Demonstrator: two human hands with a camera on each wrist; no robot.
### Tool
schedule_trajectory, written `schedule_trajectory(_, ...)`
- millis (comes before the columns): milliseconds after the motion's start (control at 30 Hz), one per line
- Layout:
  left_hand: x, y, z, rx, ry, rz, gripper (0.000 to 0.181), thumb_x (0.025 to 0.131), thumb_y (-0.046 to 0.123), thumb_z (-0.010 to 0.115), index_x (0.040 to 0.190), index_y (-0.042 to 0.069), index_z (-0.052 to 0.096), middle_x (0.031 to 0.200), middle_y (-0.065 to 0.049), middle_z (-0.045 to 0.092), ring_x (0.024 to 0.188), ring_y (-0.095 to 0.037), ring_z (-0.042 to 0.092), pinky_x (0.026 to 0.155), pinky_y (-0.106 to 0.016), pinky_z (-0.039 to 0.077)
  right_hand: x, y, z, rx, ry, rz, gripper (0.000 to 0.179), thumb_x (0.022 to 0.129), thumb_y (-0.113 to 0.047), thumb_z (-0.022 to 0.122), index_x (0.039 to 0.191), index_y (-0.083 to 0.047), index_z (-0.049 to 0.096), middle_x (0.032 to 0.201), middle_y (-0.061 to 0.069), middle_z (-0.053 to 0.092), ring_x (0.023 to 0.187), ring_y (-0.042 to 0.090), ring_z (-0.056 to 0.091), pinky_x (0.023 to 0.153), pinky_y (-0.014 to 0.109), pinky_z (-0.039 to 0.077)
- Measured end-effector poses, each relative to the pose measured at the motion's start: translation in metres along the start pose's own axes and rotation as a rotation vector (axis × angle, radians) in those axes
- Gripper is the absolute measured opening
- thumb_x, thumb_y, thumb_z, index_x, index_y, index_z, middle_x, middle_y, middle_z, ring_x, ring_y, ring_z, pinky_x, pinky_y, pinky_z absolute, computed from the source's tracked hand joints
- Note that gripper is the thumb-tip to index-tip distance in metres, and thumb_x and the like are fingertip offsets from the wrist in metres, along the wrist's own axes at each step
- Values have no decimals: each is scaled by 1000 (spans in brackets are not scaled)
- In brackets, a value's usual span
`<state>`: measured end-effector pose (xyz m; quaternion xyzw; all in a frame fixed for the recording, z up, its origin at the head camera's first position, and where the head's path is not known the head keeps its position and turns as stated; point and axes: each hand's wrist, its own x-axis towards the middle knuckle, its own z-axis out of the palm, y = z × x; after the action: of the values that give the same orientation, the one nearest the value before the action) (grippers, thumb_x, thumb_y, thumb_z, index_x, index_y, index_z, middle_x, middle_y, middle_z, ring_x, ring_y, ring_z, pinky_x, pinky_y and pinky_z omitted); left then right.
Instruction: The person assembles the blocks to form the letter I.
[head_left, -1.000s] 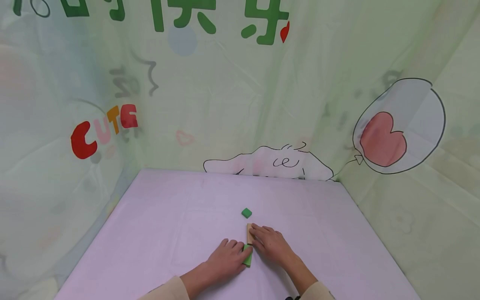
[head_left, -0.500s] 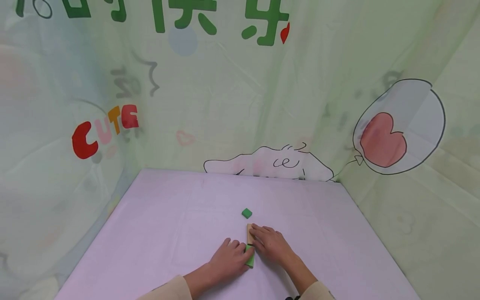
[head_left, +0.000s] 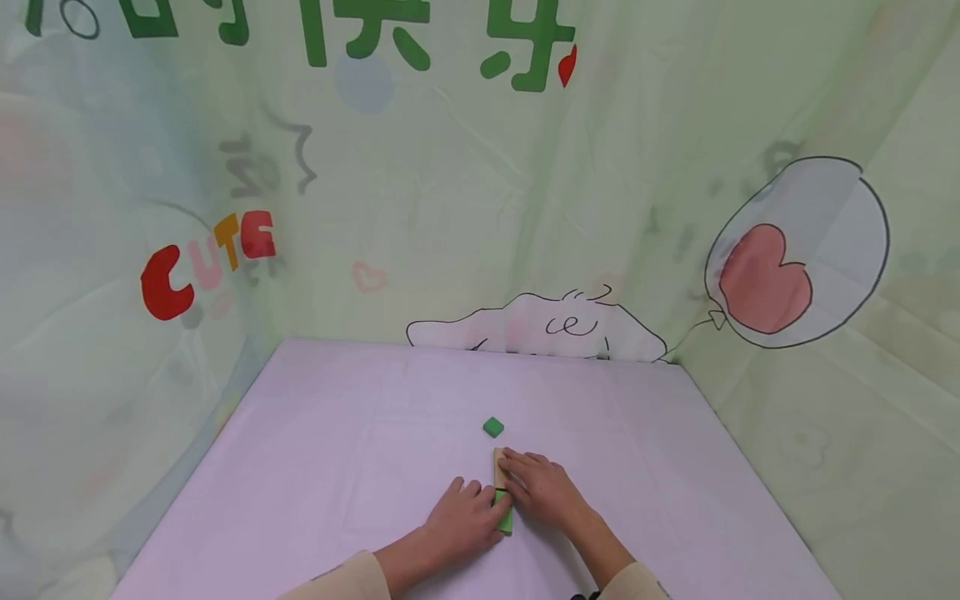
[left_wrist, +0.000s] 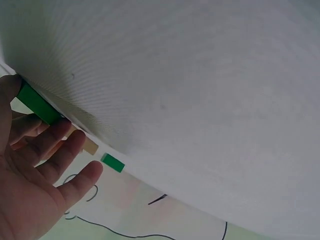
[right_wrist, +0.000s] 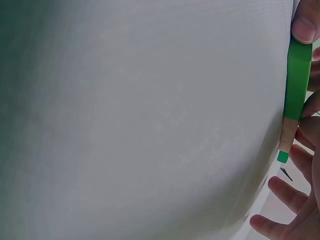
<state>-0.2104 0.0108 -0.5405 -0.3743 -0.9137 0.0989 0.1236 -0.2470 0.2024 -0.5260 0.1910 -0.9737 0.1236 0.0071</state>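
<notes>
My left hand (head_left: 465,521) pinches a light green rectangular block (head_left: 505,518) on the table, thumb at its near end and index finger toward its far end. The left hand's other fingers extend loosely. The far end of this block meets the near end of a plain wooden block (head_left: 498,468), roughly in line with it. My right hand (head_left: 546,490) grips the wooden block from the right, covering part of it. In the right wrist view, green block (right_wrist: 298,82) and wooden block (right_wrist: 288,131) form one row along the table. A small dark green block (head_left: 493,427) lies apart beyond them.
A pale lilac cloth covers the table (head_left: 360,417). Behind it and on both sides hang printed curtains (head_left: 450,200) with a balloon drawing at the right. A small black object (head_left: 585,596) shows at the bottom edge beside the right sleeve.
My left hand has slid slightly right with the light green block, bringing it closer into line with the wooden block. The right hand and the small dark green block stay in place.
</notes>
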Motion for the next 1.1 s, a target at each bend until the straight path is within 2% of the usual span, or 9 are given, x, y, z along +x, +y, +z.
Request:
schedule_trajectory(333, 1, 1, -1, 16, 14, -15, 54, 101, 59, 57, 146, 30, 54, 123, 7, 65, 101, -13, 62, 90, -36, 53, 1, -1, -4, -6, 14, -24, 39, 103, -27, 63, 140, -15, 65, 151, 4, 59, 137, 38, 55, 107, 63, 45)
schedule_trajectory(667, 1, 1, 1, 12, -7, -24, 55, 100, 60, 56, 147, 30, 54, 124, 7, 65, 101, -13, 62, 89, -36, 53, -1, -2, -1, -1, 10, -20, 38, 103, -25, 63, 139, -15, 66, 151, 5, 59, 136, 39, 55, 106, 64, 45)
schedule_trajectory(933, 1, 2, 2, 63, 31, -34, 56, 100, 62, 56, 146, 30, 56, 119, 7, 65, 97, -13, 63, 87, -35, 53, 1, 0, 0, 4, 5, -14, 38, 103, -26, 63, 139, -16, 66, 151, 4, 59, 137, 38, 55, 106, 63, 45)
schedule_trajectory(1100, 1, 2, 1, 61, 23, -41, 56, 100, 61, 56, 147, 30, 56, 118, 7, 65, 97, -13, 62, 88, -36, 54, 1, -1, 0, 6, -2, -10, 38, 103, -26, 63, 140, -17, 66, 152, 3, 58, 137, 38, 55, 106, 63, 46)
